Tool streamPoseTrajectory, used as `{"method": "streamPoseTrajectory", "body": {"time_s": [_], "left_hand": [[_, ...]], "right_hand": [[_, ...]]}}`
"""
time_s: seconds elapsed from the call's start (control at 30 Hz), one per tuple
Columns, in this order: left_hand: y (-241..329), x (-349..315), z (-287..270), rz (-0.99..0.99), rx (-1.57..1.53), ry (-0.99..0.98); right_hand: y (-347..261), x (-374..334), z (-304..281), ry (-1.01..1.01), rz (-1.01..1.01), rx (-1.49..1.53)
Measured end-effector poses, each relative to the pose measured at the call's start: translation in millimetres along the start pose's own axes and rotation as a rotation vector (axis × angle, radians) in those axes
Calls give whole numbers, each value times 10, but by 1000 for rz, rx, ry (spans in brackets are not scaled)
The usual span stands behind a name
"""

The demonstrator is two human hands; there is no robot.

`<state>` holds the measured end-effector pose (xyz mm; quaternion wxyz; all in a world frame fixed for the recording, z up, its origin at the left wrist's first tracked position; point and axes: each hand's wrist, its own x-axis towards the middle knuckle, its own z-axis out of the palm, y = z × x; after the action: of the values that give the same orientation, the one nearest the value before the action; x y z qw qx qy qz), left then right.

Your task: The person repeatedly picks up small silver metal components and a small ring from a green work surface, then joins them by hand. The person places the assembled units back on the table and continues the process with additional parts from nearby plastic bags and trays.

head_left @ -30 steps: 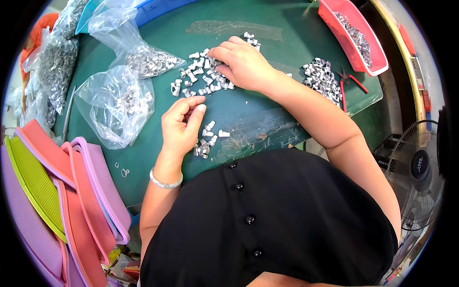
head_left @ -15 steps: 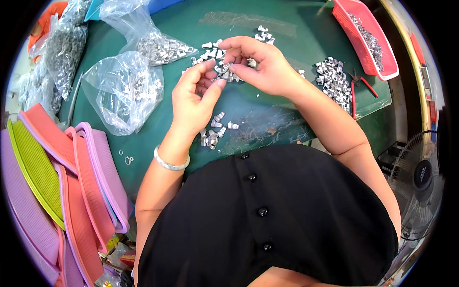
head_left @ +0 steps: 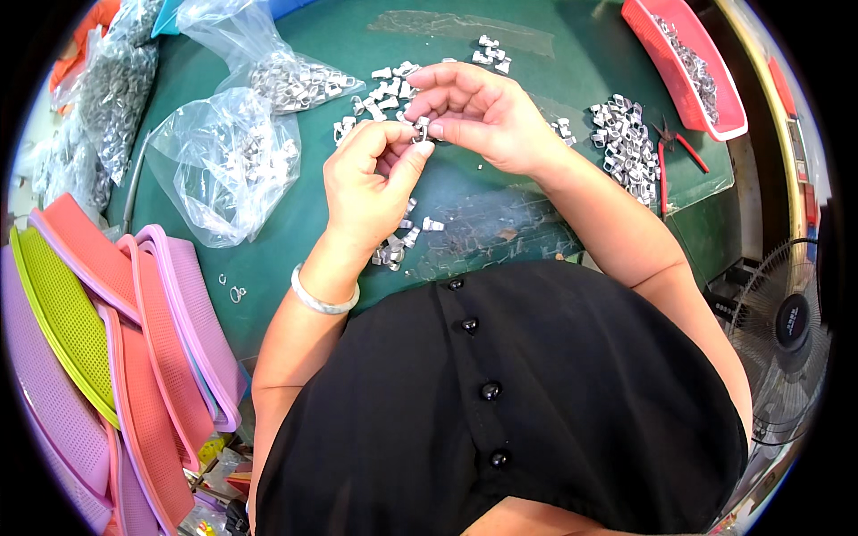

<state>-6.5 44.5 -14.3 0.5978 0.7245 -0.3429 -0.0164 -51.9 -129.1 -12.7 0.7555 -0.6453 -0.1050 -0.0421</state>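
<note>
Over the green table my left hand (head_left: pixel 368 179), with a pale bangle on its wrist, pinches a small silver metal clip (head_left: pixel 423 128) between thumb and forefinger. My right hand (head_left: pixel 494 118) meets it from the other side, its thumb and a fingertip on the same clip, the other fingers curled loosely above. Part of the clip is hidden by the fingertips. Just beyond the hands lies a loose scatter of like metal clips (head_left: pixel 386 92). Nearer my body, a smaller group of clips (head_left: pixel 393 250) rests beside my left wrist.
Two clear plastic bags of clips (head_left: pixel 304 82) (head_left: pixel 223 170) lie to the left. Stacked pink, purple and green plastic baskets (head_left: pixel 134 348) stand near left. At right are a clip pile (head_left: pixel 626 147), red-handled pliers (head_left: pixel 662 174), a pink basket (head_left: pixel 728 98) and a fan (head_left: pixel 791 322).
My hands have come together, and the clip now sits between both sets of fingertips. Over the far scatter, the cluster of clips formerly under my fingers no longer shows there.
</note>
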Motion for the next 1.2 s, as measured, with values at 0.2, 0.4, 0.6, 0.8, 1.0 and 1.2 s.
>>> {"method": "streamPoseTrajectory", "body": {"time_s": [0.2,0.4,0.6,0.8,1.0,1.2], "left_hand": [[31,10,13,34,31,-18],[35,20,13,82,71,-23],[44,5,13,36,80,-1],[5,-6,16,34,75,8],[-152,-32,29,-43,-25,-21],[-190,-39,30,-162,-112,-79]], "right_hand": [[8,-14,-23,-1,64,89],[12,-14,-45,-9,109,150],[36,-17,-53,-15,95,138],[46,-29,-44,-3,57,102],[14,-44,6,-3,-35,-34],[25,-68,33,25,-127,-201]]}}
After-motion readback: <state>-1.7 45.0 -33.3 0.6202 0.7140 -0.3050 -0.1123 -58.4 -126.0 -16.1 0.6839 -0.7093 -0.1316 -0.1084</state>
